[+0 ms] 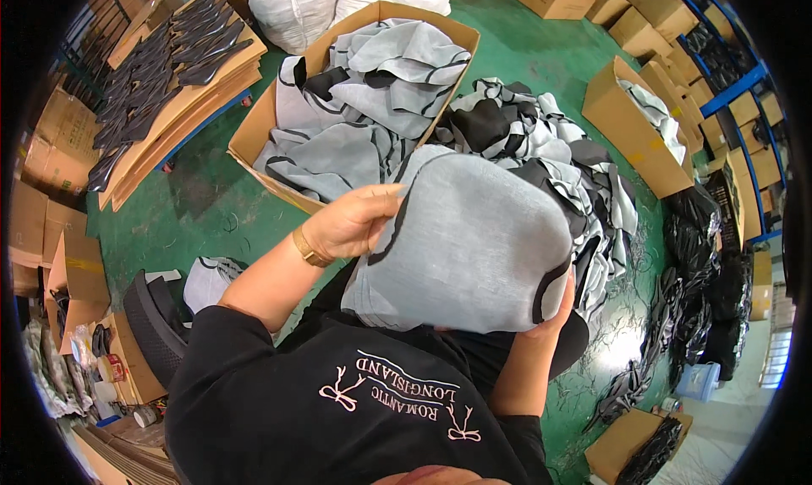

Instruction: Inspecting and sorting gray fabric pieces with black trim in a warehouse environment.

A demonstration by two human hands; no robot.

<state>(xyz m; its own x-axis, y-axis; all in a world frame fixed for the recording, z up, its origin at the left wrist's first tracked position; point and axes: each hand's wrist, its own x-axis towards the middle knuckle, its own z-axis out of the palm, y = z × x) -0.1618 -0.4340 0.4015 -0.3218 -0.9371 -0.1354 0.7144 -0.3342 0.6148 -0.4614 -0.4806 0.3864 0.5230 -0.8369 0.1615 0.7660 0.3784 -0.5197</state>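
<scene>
Between my two hands is a stack of grey fabric pieces (474, 240) with rounded corners and black trim along parts of the edge. My left hand (355, 220) pinches its left edge, thumb and fingers together, a gold-coloured watch (311, 246) on the wrist. My right hand (554, 317) grips the lower right corner; its fingers are partly hidden behind the fabric. Just beyond, a large open cardboard box (467, 38) holds many similar grey pieces (355, 104). To the right of it, a loose heap of grey and black fabric (558, 147) lies on the floor.
Black curved pieces (169, 71) cover stacked cardboard at far left. Another open box (634, 134) with grey fabric stands at right, near black plastic bags (698, 265) and blue shelving (736, 87). Scraps (626, 392) litter the green floor (207, 219). White sacks (292, 11) stand at the back.
</scene>
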